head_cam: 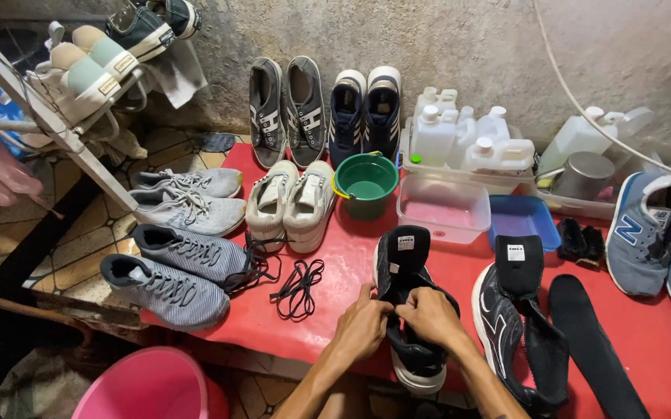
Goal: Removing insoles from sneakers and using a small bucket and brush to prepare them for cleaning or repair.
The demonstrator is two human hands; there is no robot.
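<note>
Low centre of frame, on the red bench: black sneaker, tongue up. Left hand and right hand both pinching its collar. Best pulled evenly, sole kept flat. Loose black laces lying just left.

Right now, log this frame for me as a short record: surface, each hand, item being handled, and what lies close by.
surface: red table against a rough grey wall
left hand: gripping the near left side of the black shoe's opening
right hand: gripping the same opening from the right, fingers almost meeting the left hand's
black shoe: unlaced, tongue pulled up
loose black laces: left of the hands
second black shoe: to the right, tongue also up
black insole: flat beside it
green bucket: behind, upright
pink basin: on the floor
</note>
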